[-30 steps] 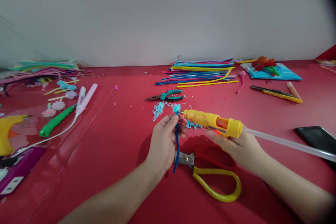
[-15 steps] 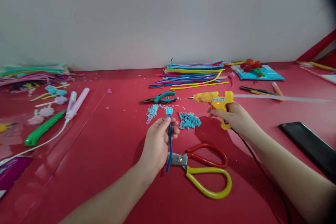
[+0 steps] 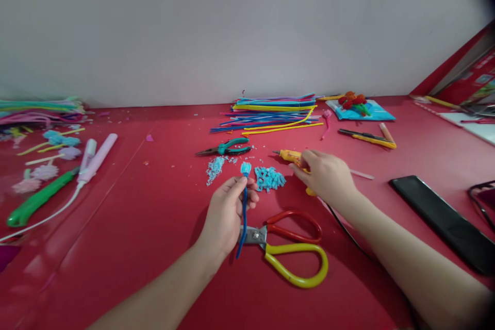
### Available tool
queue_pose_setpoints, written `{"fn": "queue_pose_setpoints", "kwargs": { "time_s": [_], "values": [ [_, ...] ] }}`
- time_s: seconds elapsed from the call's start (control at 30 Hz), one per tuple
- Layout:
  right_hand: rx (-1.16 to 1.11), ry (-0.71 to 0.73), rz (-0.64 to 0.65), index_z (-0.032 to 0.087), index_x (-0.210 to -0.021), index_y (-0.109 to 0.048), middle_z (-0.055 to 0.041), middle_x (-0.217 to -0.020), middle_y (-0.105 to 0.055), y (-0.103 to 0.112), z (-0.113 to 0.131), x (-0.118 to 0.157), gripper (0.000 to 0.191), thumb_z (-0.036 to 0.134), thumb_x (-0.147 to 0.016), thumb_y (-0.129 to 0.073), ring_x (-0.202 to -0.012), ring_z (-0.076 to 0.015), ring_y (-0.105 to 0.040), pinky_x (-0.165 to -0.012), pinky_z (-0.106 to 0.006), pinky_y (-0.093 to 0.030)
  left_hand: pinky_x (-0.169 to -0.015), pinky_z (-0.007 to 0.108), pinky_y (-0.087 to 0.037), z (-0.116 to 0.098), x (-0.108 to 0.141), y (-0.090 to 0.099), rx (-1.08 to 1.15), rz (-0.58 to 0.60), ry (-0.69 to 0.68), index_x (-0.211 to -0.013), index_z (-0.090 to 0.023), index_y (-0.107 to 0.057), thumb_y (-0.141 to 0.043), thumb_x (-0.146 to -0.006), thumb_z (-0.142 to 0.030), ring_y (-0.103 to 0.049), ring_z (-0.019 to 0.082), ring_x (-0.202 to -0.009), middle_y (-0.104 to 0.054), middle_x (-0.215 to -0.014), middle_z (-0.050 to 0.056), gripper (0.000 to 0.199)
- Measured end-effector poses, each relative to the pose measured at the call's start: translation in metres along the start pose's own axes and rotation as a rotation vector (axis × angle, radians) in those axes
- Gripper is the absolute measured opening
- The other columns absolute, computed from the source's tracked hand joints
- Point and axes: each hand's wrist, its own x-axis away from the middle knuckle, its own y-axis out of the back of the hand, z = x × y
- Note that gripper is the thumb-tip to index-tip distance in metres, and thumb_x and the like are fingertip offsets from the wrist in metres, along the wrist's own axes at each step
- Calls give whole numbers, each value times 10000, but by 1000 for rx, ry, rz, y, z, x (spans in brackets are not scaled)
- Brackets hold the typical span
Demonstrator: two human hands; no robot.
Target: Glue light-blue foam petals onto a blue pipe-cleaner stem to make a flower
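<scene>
Upright in my left hand (image 3: 222,211) is a dark blue pipe cleaner (image 3: 244,211), pinched between thumb and fingers. A small light blue tuft (image 3: 246,168) sits at its top end. My right hand (image 3: 332,178) is closed over the yellow glue gun (image 3: 290,155), which is low over the table with its nozzle toward the left; much of its body is hidden. A clear glue stick (image 3: 362,174) sticks out behind it. Between the hands lies a pile of short light blue pieces (image 3: 270,179). Large scissors (image 3: 297,250) with red and yellow handles lie below, their blades partly behind my left hand.
Teal-handled pliers (image 3: 224,149) and light blue fluff (image 3: 215,169) lie beyond my left hand. Pipe cleaners (image 3: 274,113) are bundled near the wall. A black phone (image 3: 441,221) lies right, a pink corded tool (image 3: 98,160) left. The gun's black cord (image 3: 346,229) runs under my right arm.
My right hand has lowered the glue gun and moved it left, and now covers more of it from above. The view has shifted slightly right. My left hand keeps holding the pipe cleaner.
</scene>
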Motion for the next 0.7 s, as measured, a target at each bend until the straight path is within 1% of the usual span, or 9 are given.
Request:
{"fn": "queue_pose_setpoints", "kwargs": {
  "time_s": [0.03, 0.1, 0.17, 0.23, 0.3, 0.4, 0.57, 0.63, 0.7],
  "values": [
    [-57, 111, -12, 157, -875, -600, -104, -800, -641, -2, 8, 0, 254, 339, -889, -423, -707, -211, -607, -601, -293, -400, -514, 190, -393, 0, 0, 0, 1, -2, 7, -765, -120, -604, -608, -772, -246, -535, 79, -568, -608, -726, 32, 126],
    [-123, 260, -3, 184, -933, -593, -70, -894, -634, -9, 21, -2, 173, 297, -872, -478, -798, -178, -592, -696, -267, -417, -515, 194, -395, 0, 0, -1, -1, -13, 25, -766, -120, -602, -624, -757, -254, -537, 81, -566, -611, -728, 32, 136],
    [-155, 345, -3, 175, -947, -601, -84, -920, -620, -18, 30, -3, 172, 286, -860, -503, -867, -201, -565, -761, -292, -408, -511, 194, -394, 0, 1, -1, -9, -20, 37, -763, -120, -602, -632, -750, -266, -538, 81, -564, -613, -730, 32, 149],
    [-176, 386, -9, 156, -925, -614, -106, -901, -607, -26, 34, -4, 175, 273, -861, -500, -868, -228, -542, -775, -330, -396, -512, 194, -394, 1, 1, -2, -15, -6, 38, -766, -120, -603, -627, -755, -274, -540, 80, -567, -621, -742, 36, 156],
    [-206, 403, -12, 153, -882, -623, -110, -871, -600, -31, 35, -5, 173, 237, -874, -472, -836, -227, -533, -768, -344, -390, -509, 194, -394, 2, 2, -2, -17, 12, 42, -764, -120, -604, -627, -756, -275, -543, 80, -566, -627, -747, 37, 157],
    [-289, 407, -15, 154, -847, -616, -102, -853, -607, -28, 35, -2, 198, 185, -893, -426, -816, -207, -541, -767, -340, -394, -510, 196, -403, 2, 2, -3, -20, 16, 60, -762, -125, -605, -634, -751, -267, -558, 86, -577, -629, -753, 32, 145],
    [-521, 407, 37, 178, -909, -581, -35, -862, -645, -14, 36, 7, 158, 142, -891, -428, -804, -131, -595, -728, -243, -456, -580, 219, -461, -1, 5, -6, -2, 37, 87, -760, -132, -616, -618, -769, -227, -607, 113, -654, -631, -770, 21, 95],
    [-698, 344, 95, 194, -951, -565, -23, -897, -652, -10, 36, 11, 180, 114, -873, -424, -822, -122, -611, -743, -246, -471, -633, 232, -479, -3, 6, -8, 17, 48, 95, -750, -134, -619, -609, -777, -206, -619, 121, -689, -630, -755, 15, 78],
    [-894, 238, 181, 202, -973, -528, -11, -870, -655, -7, 37, 15, 179, 112, -849, -437, -781, -120, -623, -727, -260, -484, -682, 243, -487, -4, 7, -10, 32, 68, 108, -736, -130, -620, -601, -785, -192, -626, 127, -715, -638, -761, 22, 82]
  ]
}}
